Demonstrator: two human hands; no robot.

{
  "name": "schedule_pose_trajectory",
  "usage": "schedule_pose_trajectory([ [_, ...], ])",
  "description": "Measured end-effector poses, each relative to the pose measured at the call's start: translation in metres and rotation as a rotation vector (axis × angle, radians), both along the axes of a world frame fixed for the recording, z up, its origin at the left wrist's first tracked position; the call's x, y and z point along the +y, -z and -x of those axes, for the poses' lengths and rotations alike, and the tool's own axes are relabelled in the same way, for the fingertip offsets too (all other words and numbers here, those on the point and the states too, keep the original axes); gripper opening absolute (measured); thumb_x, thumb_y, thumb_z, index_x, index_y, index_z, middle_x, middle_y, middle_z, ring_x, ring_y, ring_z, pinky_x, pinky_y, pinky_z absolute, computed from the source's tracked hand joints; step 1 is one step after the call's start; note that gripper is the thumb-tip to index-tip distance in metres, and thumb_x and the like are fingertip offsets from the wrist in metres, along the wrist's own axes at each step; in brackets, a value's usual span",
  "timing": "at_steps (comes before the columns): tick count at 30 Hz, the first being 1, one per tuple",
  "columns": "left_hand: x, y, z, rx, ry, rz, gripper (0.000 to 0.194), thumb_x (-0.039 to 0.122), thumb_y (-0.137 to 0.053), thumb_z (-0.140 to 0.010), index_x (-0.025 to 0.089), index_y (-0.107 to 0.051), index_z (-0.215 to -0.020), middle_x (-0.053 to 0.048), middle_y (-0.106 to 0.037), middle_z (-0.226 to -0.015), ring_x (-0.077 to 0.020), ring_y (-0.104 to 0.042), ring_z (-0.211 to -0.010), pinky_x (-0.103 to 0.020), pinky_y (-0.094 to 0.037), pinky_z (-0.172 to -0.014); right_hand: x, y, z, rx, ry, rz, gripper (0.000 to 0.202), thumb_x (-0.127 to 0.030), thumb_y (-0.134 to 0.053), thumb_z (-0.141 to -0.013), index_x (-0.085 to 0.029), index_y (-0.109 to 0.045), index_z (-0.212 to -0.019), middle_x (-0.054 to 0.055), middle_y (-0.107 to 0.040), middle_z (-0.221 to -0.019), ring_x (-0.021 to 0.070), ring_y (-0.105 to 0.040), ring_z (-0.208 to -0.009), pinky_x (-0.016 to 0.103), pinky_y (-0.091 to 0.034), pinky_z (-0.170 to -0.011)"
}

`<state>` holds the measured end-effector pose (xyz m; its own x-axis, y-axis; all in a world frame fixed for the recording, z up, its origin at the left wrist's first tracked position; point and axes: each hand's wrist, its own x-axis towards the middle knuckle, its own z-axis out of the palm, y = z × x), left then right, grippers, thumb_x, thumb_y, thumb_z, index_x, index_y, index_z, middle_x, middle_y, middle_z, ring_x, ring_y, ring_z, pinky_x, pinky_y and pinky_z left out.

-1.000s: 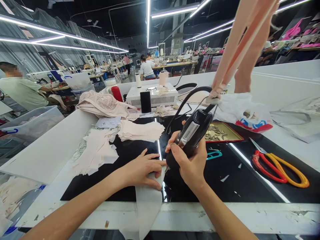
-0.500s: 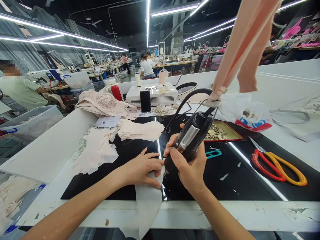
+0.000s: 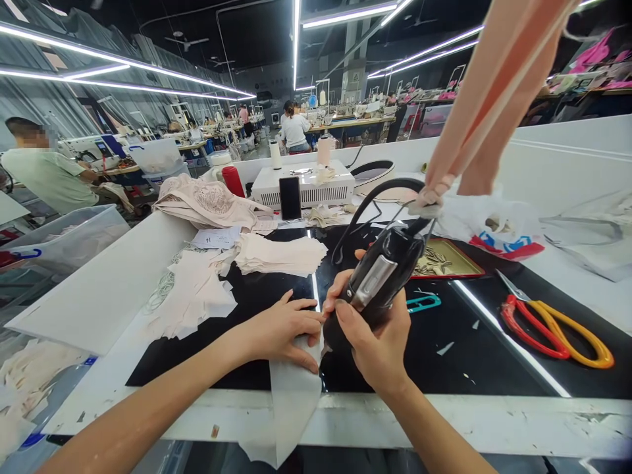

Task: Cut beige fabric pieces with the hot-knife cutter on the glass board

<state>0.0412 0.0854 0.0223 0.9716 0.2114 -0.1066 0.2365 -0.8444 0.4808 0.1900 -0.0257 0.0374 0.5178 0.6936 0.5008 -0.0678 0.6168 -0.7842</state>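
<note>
My left hand (image 3: 291,332) lies flat with fingers spread, pressing a strip of pale fabric (image 3: 291,408) against the black work mat (image 3: 197,359). The strip's lower end hangs over the table's front edge. My right hand (image 3: 378,342) is wrapped round a black hand-held electric cutter (image 3: 378,270) with a silver plate on its side. The cutter is tilted, its lower end close beside my left fingertips at the strip's right edge; my hand partly hides that end. A pink fabric sling (image 3: 474,125) is tied at its top, where a black cord leads off.
Pale cut pieces (image 3: 281,253) lie stacked behind my left hand, with more pieces (image 3: 197,289) further left. Scissors (image 3: 553,322), a teal thread snipper (image 3: 422,303) and a metal tray (image 3: 454,257) are on the right. A phone (image 3: 289,197) leans against a white vented box (image 3: 320,191).
The view has shifted slightly, so the scene sits a little further right. My hands, the cutter and the strip keep nearly the same positions.
</note>
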Motion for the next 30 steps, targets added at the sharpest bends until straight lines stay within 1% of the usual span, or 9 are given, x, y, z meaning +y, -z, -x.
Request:
schedule_pose_trajectory([
  [9,0.003,0.004,0.002,-0.004,0.018,0.002,0.042,0.048,-0.094,-0.077,0.021,-0.066,-0.091,-0.006,-0.072,-0.121,-0.0380,-0.056,-0.136,-0.078,-0.017,-0.123,0.002,-0.002,0.001,0.011,0.015,0.039,0.054,-0.021,-0.077,-0.084,-0.032,-0.055,-0.132,-0.004,-0.070,-0.088,0.0158,-0.072,-0.070,0.032,-0.066,-0.067],
  [15,0.001,0.002,0.001,0.016,0.013,0.023,0.040,0.046,-0.094,-0.078,0.023,-0.074,-0.104,-0.008,-0.068,-0.137,-0.0379,-0.054,-0.139,-0.078,-0.015,-0.124,-0.001,-0.002,0.003,0.032,-0.032,-0.016,0.040,-0.016,-0.075,-0.084,-0.031,-0.059,-0.117,-0.005,-0.070,-0.088,0.0120,-0.068,-0.066,0.028,-0.063,-0.064],
  [20,0.002,0.005,0.001,-0.020,0.032,0.002,0.037,0.041,-0.094,-0.080,0.024,-0.073,-0.105,-0.007,-0.067,-0.142,-0.0392,-0.048,-0.147,-0.078,-0.016,-0.124,-0.004,0.004,0.003,0.000,-0.040,0.017,0.029,-0.022,-0.075,-0.089,-0.030,-0.060,-0.113,-0.002,-0.069,-0.091,0.0131,-0.068,-0.066,0.029,-0.063,-0.062],
  [22,-0.003,0.007,0.005,-0.070,0.024,-0.057,0.035,0.041,-0.093,-0.081,0.024,-0.072,-0.103,-0.007,-0.067,-0.142,-0.0380,-0.048,-0.147,-0.075,-0.020,-0.125,-0.004,0.006,0.002,-0.020,-0.034,0.035,0.026,-0.024,-0.075,-0.090,-0.029,-0.060,-0.111,-0.002,-0.069,-0.090,0.0132,-0.068,-0.066,0.029,-0.063,-0.063],
  [24,-0.013,0.012,0.011,-0.145,-0.025,-0.189,0.037,0.041,-0.092,-0.082,0.022,-0.069,-0.103,-0.007,-0.065,-0.142,-0.0339,-0.055,-0.140,-0.064,-0.034,-0.123,-0.004,0.009,0.001,-0.026,-0.021,0.037,0.024,-0.027,-0.076,-0.090,-0.028,-0.061,-0.109,-0.001,-0.068,-0.090,0.0132,-0.067,-0.066,0.028,-0.062,-0.061],
  [25,-0.021,0.016,0.014,-0.179,-0.073,-0.280,0.037,0.041,-0.093,-0.081,0.021,-0.068,-0.101,-0.007,-0.068,-0.135,-0.0293,-0.062,-0.129,-0.054,-0.044,-0.118,-0.003,0.010,0.001,-0.027,-0.015,0.035,0.023,-0.028,-0.077,-0.090,-0.027,-0.062,-0.107,-0.001,-0.068,-0.089,0.0132,-0.067,-0.065,0.027,-0.061,-0.060],
  [27,-0.039,0.028,0.022,-0.210,-0.210,-0.500,0.038,0.036,-0.095,-0.079,0.019,-0.063,-0.091,-0.004,-0.070,-0.105,-0.0225,-0.067,-0.099,-0.035,-0.057,-0.089,-0.003,0.011,0.000,-0.033,-0.017,0.034,0.023,-0.029,-0.077,-0.090,-0.027,-0.062,-0.107,-0.001,-0.068,-0.089,0.0131,-0.067,-0.065,0.027,-0.060,-0.058],
  [29,-0.057,0.044,0.028,-0.217,-0.275,-0.693,0.034,0.032,-0.091,-0.084,0.020,-0.059,-0.085,-0.001,-0.065,-0.088,-0.0202,-0.063,-0.079,-0.032,-0.052,-0.067,-0.003,0.011,0.000,-0.035,-0.022,0.040,0.028,-0.029,-0.078,-0.090,-0.028,-0.062,-0.113,-0.001,-0.068,-0.089,0.0134,-0.067,-0.064,0.027,-0.060,-0.059],
  [30,-0.064,0.052,0.031,-0.217,-0.265,-0.758,0.031,0.027,-0.087,-0.086,0.020,-0.057,-0.083,0.000,-0.062,-0.082,-0.0197,-0.061,-0.073,-0.032,-0.050,-0.062,-0.003,0.011,-0.001,-0.030,-0.021,0.045,0.033,-0.029,-0.078,-0.090,-0.029,-0.061,-0.118,-0.001,-0.068,-0.089,0.0138,-0.067,-0.064,0.028,-0.060,-0.059],
])
